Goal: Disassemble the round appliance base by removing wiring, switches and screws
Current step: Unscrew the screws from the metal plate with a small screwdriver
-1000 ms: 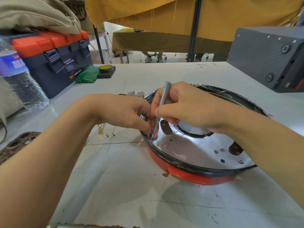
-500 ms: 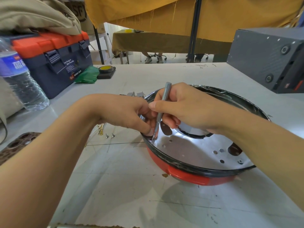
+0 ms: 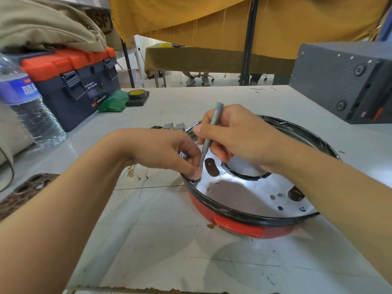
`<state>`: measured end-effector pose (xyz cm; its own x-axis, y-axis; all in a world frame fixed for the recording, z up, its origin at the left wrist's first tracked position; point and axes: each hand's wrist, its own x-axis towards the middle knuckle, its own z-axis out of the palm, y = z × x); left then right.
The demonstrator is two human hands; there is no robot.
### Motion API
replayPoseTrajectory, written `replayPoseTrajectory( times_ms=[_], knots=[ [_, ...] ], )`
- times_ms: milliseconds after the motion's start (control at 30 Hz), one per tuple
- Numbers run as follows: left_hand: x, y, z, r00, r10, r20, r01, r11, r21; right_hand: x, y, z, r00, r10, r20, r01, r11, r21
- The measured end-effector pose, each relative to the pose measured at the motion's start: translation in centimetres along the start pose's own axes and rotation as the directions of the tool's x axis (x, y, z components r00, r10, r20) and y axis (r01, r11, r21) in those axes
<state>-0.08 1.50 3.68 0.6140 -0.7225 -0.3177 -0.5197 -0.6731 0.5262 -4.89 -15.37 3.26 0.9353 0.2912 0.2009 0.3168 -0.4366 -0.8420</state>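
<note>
Round appliance base [image 3: 239, 224] sits on the white table [image 3: 148, 240], right of centre and near, red shell down, shiny metal plate [image 3: 237, 196] facing up inside a black rim. Likely turned this way to expose fasteners. One cross-head screw [image 3: 302, 208] remains at the plate's near right edge.

Right hand [image 3: 237, 134] pinches a slim grey screwdriver [image 3: 209, 136] like a pen, shaft steep, tip down at the left inner edge of the plate. Left hand [image 3: 167, 153] reaches over the rim, fingers curled, fingertips [image 3: 194, 174] pressed right beside the tip. Probably steadying the bit or a small screw; the screw itself is hidden.

Loose screws [image 3: 141, 177] lie on the table just left of the base, presumably parked within reach.

Far left: navy toolbox [image 3: 84, 83] with orange lid, sticker reading "WING BOX"; smaller print illegible. Water bottle [image 3: 27, 102] at far left, label blurred. Cardboard behind shows "SF". Grey box [image 3: 347, 81] far right.
</note>
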Motion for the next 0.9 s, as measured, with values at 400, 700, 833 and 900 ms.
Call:
replayPoseTrajectory(
  times_ms=[400,700,833,900],
  knots=[
    [-0.4,-1.0,1.0,0.972,0.069,-0.226,-0.135,0.947,-0.293,-1.5,-1.1,-1.9,0.981,-0.088,-0.174,0.085,0.996,-0.023],
    [-2.9,-2.4,1.1,0.757,0.017,-0.654,-0.254,0.929,-0.271,-5.0,0.2,-1.0,0.988,0.033,0.148,-0.008,0.985,-0.172],
    [-4.7,-4.3,0.7,0.779,-0.017,-0.626,-0.108,0.981,-0.161,-5.8,0.4,-0.7,0.988,-0.002,0.154,0.06,0.929,-0.366],
    [-5.1,-5.2,1.0,0.795,-0.027,-0.606,-0.015,0.998,-0.063,-5.9,0.3,-0.5,0.989,-0.001,0.15,0.063,0.91,-0.41]
  ],
)
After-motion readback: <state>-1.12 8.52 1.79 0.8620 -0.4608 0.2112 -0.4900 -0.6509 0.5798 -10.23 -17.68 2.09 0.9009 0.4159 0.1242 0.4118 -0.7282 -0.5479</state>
